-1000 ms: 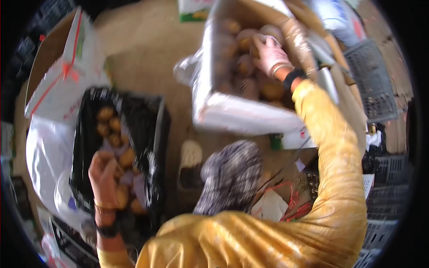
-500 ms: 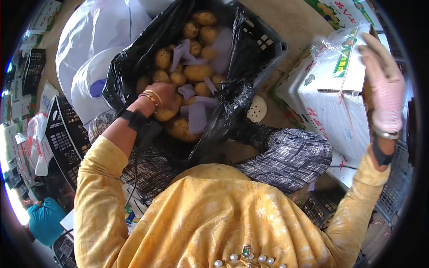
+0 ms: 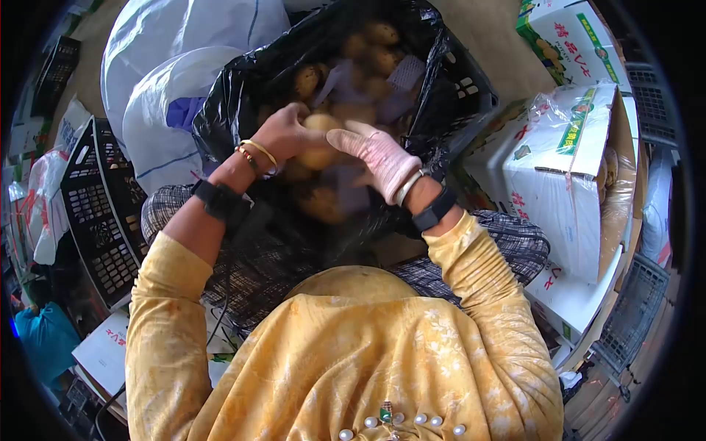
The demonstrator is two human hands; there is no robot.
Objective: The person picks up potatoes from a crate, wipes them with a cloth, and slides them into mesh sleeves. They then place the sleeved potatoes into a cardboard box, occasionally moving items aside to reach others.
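Observation:
My left hand [image 3: 285, 134], bare with bracelets at the wrist, grips a potato [image 3: 318, 153] over the crate. From the right, my right hand [image 3: 382, 158] in a pale pink glove reaches in with fingers apart, its fingertips right at that potato. Below both hands is a black crate [image 3: 471, 92] lined with a black plastic bag [image 3: 232, 95]. Inside lie several more potatoes [image 3: 381, 33] among pieces of lilac foam netting [image 3: 406, 73]. Some of the potatoes are hidden behind my hands, and the middle of the crate is blurred.
At right stands a white carton [image 3: 551, 176] under clear film, with potatoes [image 3: 609, 169] visible at its open side. Another printed carton [image 3: 573, 44] is behind it. White sacks [image 3: 176, 44] lie at left, near a black slatted crate [image 3: 103, 213]. A grey crate [image 3: 629, 309] is at far right.
My right hand has come from the carton at right to the potato over the crate. My left hand has lifted a potato up from the heap and moved slightly right.

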